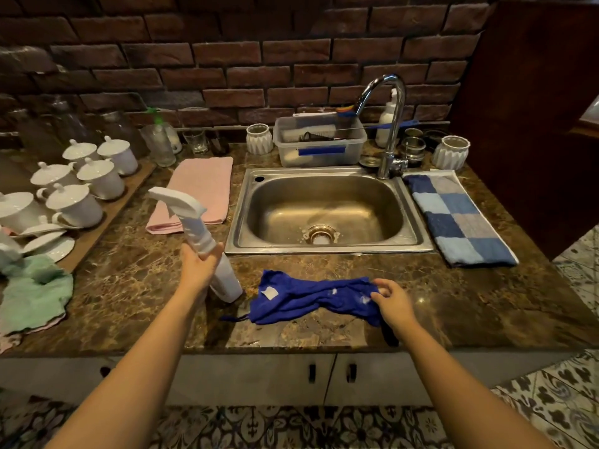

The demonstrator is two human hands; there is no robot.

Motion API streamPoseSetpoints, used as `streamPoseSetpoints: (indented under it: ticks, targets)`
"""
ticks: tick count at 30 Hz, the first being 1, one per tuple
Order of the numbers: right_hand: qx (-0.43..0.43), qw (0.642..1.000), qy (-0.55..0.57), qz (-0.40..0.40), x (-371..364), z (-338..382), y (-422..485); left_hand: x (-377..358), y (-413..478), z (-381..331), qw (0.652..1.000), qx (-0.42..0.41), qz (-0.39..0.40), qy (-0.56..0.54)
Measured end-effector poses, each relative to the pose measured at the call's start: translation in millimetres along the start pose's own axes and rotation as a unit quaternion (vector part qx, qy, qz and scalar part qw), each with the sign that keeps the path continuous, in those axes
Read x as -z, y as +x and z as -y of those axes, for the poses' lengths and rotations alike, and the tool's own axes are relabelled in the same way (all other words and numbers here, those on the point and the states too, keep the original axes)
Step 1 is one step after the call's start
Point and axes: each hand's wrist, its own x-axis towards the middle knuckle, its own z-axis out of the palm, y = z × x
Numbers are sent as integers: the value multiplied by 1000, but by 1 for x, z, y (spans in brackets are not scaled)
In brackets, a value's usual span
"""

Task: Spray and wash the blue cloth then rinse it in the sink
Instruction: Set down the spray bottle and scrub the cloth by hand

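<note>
presently: left hand (197, 264) gripped tilted white spray bottle (207, 244); right hand (393, 301) pinched blue cloth (311, 298) on counter (129, 286) before sink (327, 209).

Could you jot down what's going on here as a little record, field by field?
left hand: left hand grips a white spray bottle, tilted, its base near the countertop
right hand: right hand pinches the right end of the blue cloth
cloth: crumpled on the counter in front of the sink, white foam spots on it
sink: empty, no water running from the tap
nearby: pink towel left of sink, checked towel right
</note>
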Motion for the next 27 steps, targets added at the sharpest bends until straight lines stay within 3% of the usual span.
streamPoseSetpoints:
  ticks: [11, 19, 21, 23, 27]
  targets:
    - [-39, 999, 15, -8, 0, -9, -3, -4, -12, 6, 999, -25, -20, 35]
    - [5, 1000, 9, -5, -2, -9, -7, -34, -77, 25, 971, -44, -236, -13]
    - [20, 1000, -1, 0, -2, -11, -8, -50, -90, 32, 975, -122, -175, 68]
    - [26, 1000, -11, 10, -1, -10, -9, -70, -91, 36, 975, -162, -25, 146]
    - [33, 999, 0, -9, 0, -4, -15, -112, -73, 34, 923, -157, 210, 282]
